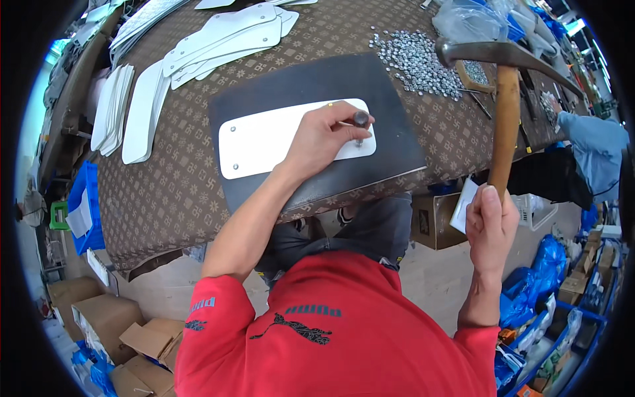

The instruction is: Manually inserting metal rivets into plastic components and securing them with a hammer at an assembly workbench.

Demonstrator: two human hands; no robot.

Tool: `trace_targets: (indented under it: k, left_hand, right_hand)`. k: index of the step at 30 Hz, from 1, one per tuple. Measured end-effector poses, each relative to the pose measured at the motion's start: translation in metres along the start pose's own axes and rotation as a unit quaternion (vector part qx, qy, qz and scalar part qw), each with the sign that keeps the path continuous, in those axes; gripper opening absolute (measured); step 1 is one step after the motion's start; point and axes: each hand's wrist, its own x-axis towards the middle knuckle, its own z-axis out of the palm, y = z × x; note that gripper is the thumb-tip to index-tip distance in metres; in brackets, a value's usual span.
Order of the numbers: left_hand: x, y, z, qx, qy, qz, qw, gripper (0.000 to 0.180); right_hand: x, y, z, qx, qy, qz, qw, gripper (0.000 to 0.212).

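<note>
My left hand [316, 139] grips a short metal punch [361, 118], standing it upright over the right end of a white rounded panel [261, 147]. The panel lies on a black board [284, 85] and shows two small metal rivets at its left end. A further bit of metal shows at the punch's foot, partly hidden by my fingers. On the right, my right hand [491, 221] is closed round the wooden handle of a hammer [506, 126]. The hammer's metal head is raised above the table, apart from the punch.
Small metal rivet parts [420, 66] lie heaped beyond the board, near an open box [477, 74] of similar pieces. White panels [221, 40] are stacked at the far left on the patterned tablecloth [165, 205]. A co-worker's blue sleeve [592, 149] is at the right.
</note>
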Motion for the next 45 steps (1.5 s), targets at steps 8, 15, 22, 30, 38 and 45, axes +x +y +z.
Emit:
trace_targets:
  k: [8, 15, 22, 30, 38, 45]
  left_hand:
    - [-0.006, -0.011, 0.013, 0.051, -0.04, -0.012, 0.998, 0.018]
    - [-0.019, -0.02, 0.021, 0.072, -0.046, 0.046, 0.995, 0.014]
    - [-0.046, 0.026, -0.074, 0.02, 0.199, -0.065, 0.978, 0.02]
    - [-0.142, 0.017, -0.255, 0.547, 0.255, -0.061, 0.795, 0.036]
    - [-0.083, 0.049, -0.155, 0.545, 0.002, -0.08, 0.835, 0.083]
    - [-0.037, 0.083, -0.162, 0.594, -0.093, -0.226, 0.767, 0.079]
  right_hand:
    - [-0.029, -0.037, -0.013, 0.182, 0.026, -0.206, 0.961, 0.025]
    - [-0.028, 0.049, 0.005, -0.206, -0.077, 0.037, 0.975, 0.034]
    - [-0.023, 0.074, -0.01, 0.229, -0.055, 0.243, 0.941, 0.039]
    - [0.055, 0.132, -0.032, 0.142, 0.041, 0.249, 0.957, 0.042]
    - [0.115, 0.033, 0.035, -0.351, -0.034, -0.151, 0.924, 0.024]
    - [0.278, -0.036, 0.26, -0.292, -0.378, -0.459, 0.749, 0.027]
